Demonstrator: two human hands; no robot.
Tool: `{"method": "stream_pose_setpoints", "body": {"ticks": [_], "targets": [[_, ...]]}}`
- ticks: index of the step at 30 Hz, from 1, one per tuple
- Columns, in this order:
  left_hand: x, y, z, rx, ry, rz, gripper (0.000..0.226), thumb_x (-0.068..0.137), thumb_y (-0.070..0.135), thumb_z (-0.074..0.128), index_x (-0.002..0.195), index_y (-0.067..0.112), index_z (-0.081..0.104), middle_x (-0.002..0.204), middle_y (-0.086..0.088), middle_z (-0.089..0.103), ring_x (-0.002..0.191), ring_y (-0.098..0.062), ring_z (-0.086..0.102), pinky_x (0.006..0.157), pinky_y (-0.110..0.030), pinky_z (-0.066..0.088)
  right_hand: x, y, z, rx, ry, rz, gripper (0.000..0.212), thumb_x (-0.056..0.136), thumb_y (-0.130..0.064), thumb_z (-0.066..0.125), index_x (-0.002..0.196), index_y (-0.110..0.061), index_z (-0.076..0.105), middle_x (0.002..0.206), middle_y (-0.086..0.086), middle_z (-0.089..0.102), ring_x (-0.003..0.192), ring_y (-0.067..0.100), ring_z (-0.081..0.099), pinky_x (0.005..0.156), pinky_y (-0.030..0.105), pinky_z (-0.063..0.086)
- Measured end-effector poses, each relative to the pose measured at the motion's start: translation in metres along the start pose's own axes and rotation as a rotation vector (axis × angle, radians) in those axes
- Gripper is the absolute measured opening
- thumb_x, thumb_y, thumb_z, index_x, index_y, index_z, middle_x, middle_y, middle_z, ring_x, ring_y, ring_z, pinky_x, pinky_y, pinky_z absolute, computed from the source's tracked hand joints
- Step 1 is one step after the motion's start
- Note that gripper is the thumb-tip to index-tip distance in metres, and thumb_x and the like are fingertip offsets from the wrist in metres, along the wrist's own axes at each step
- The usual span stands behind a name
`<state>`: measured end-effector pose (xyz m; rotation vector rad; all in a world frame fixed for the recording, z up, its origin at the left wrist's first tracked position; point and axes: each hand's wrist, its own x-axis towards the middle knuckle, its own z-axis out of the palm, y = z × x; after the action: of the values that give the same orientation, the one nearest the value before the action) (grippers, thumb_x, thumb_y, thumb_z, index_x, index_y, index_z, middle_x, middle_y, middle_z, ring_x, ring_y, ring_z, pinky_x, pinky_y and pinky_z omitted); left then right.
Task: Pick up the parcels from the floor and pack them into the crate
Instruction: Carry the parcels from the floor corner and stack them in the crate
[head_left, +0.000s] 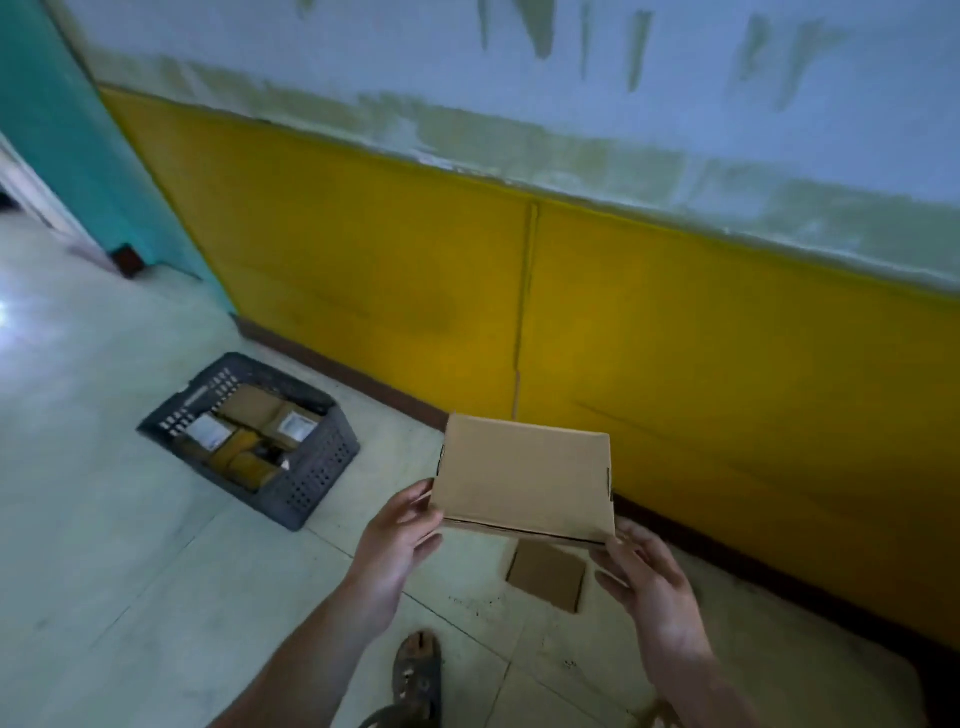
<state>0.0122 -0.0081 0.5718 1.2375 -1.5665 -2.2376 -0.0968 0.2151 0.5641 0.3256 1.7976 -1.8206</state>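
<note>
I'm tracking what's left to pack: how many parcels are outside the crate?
2. One parcel is held between the left hand and right hand; the second parcel lies on the floor beneath it. Others may lie outside the view.

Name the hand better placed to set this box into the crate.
Left, probably: the left hand grips the box on the side nearer the crate; the right hand holds the far corner.

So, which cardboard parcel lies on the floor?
The small flat brown parcel; the larger cardboard box is held by the left hand and right hand, other parcels sit inside the dark plastic crate.
</note>
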Motion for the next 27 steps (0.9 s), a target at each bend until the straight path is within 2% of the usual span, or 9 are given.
{"method": "stream_pose_setpoints", "body": {"ticks": [4,7,9,14,20,27], "targets": [[-0.018,0.006,-0.080,-0.140,0.149,0.044,0.031,0.092,0.006,0.060,0.120,0.018,0.061,0.122,-0.007,0.062,0.110,-0.020,0.061,0.097,-0.036,0.047,-0.011,0.005,0.080,-0.083,-0.141,-0.004,0.014,0.091,-0.010,0.061,0.102,-0.018,0.064,0.108,0.005,0.068,0.102,0.024,0.065,0.094,0.039,0.048],[-0.025,0.011,-0.149,-0.251,0.248,0.071,0.028,0.091,0.002,0.059,0.114,0.017,0.062,0.118,-0.008,0.063,0.108,-0.021,0.061,0.095,-0.036,0.047,-0.018,0.019,0.150,-0.171,-0.209,-0.014,0.020,0.090,-0.012,0.063,0.111,-0.016,0.062,0.104,0.005,0.069,0.096,0.023,0.066,0.083,0.036,0.051],[-0.026,0.013,-0.200,-0.277,0.296,0.080,0.027,0.091,0.006,0.061,0.111,0.023,0.064,0.119,-0.003,0.064,0.109,-0.019,0.060,0.095,-0.036,0.047,-0.026,0.032,0.204,-0.220,-0.253,-0.020,0.024,0.089,-0.014,0.065,0.112,-0.017,0.062,0.105,0.006,0.069,0.096,0.024,0.067,0.082,0.036,0.051],[-0.025,0.021,-0.340,-0.271,0.396,0.082,0.030,0.093,0.014,0.058,0.121,0.026,0.062,0.121,0.001,0.063,0.113,-0.020,0.058,0.101,-0.040,0.045,-0.054,0.071,0.344,-0.271,-0.339,0.005,0.019,0.090,-0.013,0.064,0.108,-0.018,0.063,0.107,0.007,0.068,0.099,0.024,0.066,0.085,0.038,0.050],[-0.012,0.041,-0.459,-0.289,0.438,0.078,0.034,0.093,0.011,0.058,0.125,0.022,0.061,0.122,0.000,0.063,0.114,-0.020,0.059,0.100,-0.038,0.046,-0.082,0.093,0.463,-0.282,-0.416,0.045,0.018,0.091,-0.014,0.062,0.109,-0.017,0.063,0.107,0.008,0.069,0.101,0.025,0.065,0.087,0.038,0.049],[0.062,0.074,-0.535,-0.310,0.417,0.054,0.035,0.093,0.009,0.056,0.128,0.016,0.057,0.124,-0.001,0.064,0.113,-0.018,0.061,0.088,-0.030,0.049,-0.050,0.102,0.562,-0.263,-0.368,0.084,0.013,0.091,-0.012,0.062,0.103,-0.018,0.064,0.106,0.009,0.069,0.099,0.025,0.066,0.085,0.038,0.050]]}}
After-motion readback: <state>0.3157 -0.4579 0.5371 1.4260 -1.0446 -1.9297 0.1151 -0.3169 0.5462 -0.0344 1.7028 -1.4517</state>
